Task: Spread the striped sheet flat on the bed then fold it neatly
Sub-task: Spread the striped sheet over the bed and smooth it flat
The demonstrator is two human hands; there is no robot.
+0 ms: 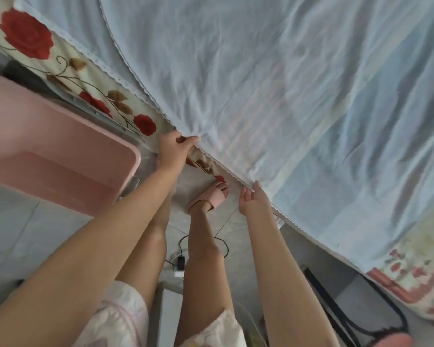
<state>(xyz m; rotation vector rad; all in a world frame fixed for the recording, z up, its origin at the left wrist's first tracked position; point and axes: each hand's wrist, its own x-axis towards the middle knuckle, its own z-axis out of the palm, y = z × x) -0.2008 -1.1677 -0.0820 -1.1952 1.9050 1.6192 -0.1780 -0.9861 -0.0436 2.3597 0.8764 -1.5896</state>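
The pale blue-white striped sheet (273, 83) lies spread over the bed, wrinkled, its scalloped edge running along the near side of the mattress. My left hand (173, 149) pinches that edge near a corner, thumb on top of the cloth. My right hand (252, 200) grips the same edge further right, fingers curled round the hem. Beneath the sheet shows a cream bed cover with red roses (35, 43).
A pink plastic tub (60, 159) stands on the tiled floor at the left, close to the bed. My legs and a pink slipper (208, 199) are below the bed edge. A black cable and charger (181, 261) lie on the floor. A dark metal frame (348, 309) is at lower right.
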